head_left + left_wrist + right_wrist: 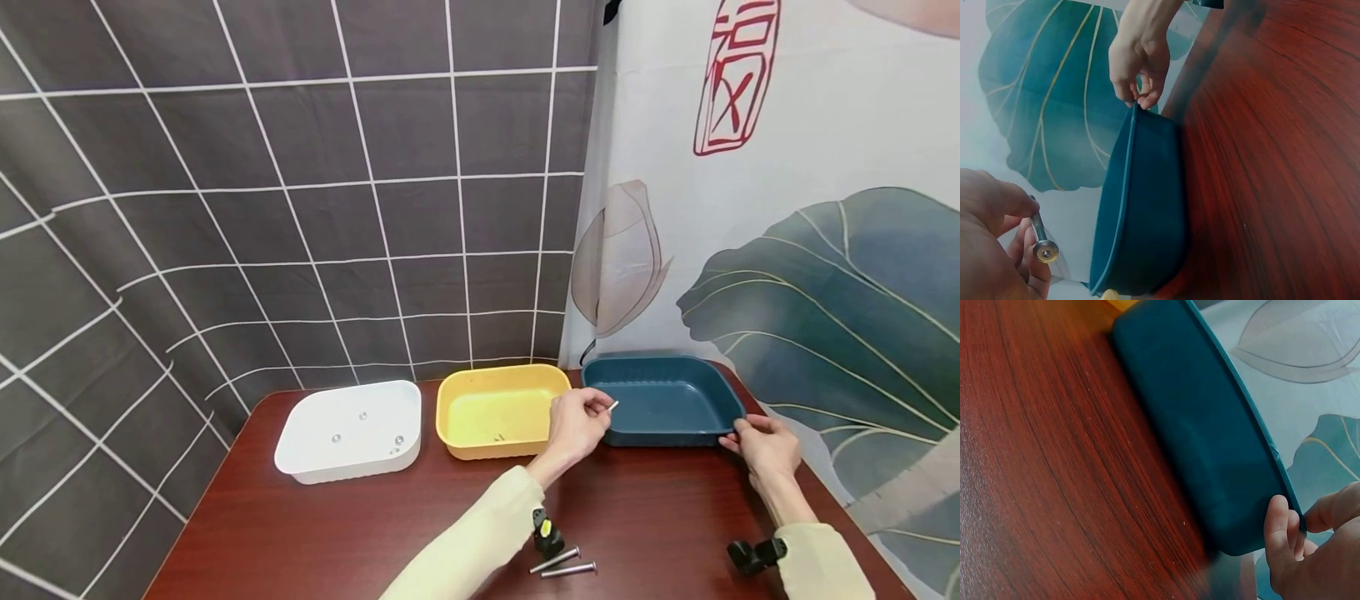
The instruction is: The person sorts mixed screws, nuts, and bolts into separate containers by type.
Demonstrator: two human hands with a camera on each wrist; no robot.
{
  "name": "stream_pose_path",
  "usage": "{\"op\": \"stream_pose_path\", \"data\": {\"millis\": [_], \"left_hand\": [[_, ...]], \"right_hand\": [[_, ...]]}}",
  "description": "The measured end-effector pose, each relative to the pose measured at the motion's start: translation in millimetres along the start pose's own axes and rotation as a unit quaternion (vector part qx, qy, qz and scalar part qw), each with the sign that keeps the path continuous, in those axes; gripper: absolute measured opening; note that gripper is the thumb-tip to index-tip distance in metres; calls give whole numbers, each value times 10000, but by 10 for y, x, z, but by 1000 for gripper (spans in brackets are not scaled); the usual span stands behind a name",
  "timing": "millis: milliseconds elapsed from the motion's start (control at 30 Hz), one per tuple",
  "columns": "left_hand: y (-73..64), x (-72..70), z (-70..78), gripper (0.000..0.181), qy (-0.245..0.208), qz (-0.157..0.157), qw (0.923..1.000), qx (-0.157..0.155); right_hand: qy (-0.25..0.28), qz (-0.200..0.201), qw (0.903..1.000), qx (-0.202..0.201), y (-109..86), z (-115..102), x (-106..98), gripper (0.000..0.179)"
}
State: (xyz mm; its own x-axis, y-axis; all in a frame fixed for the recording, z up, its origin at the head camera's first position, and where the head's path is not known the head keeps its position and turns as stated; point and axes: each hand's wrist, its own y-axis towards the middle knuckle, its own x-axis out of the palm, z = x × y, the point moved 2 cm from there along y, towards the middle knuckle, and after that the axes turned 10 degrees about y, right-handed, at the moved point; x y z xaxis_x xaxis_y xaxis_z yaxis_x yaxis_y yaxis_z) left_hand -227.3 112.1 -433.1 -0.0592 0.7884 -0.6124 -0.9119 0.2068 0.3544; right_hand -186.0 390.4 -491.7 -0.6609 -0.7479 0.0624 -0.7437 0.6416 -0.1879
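My left hand pinches a metal bolt between thumb and fingers, above the near left corner of the blue tray. In the left wrist view the bolt's round head, with a socket in it, faces the camera. On the other side, my right hand grips the tray's near right corner, thumb and fingers on either side of the rim. Nothing shows on the visible part of the blue tray's floor. Two long bolts lie on the table by my left wrist.
Left of the blue tray stands a yellow tray with a few small dark pieces inside. Farther left, a white tray holds several small round shiny pieces. All stand on the red-brown table, with hanging cloths behind.
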Motion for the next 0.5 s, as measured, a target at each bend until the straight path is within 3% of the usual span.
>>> {"op": "stream_pose_path", "data": {"millis": [267,500], "left_hand": [[171,304,137,9,466,-157,9985,-229],[237,452,164,10,507,-100,9986,-102]], "right_hand": [[-63,-21,9999,-75,-13,-18,-9,35],[2,23,9999,-131,-9,6,13,36]]}}
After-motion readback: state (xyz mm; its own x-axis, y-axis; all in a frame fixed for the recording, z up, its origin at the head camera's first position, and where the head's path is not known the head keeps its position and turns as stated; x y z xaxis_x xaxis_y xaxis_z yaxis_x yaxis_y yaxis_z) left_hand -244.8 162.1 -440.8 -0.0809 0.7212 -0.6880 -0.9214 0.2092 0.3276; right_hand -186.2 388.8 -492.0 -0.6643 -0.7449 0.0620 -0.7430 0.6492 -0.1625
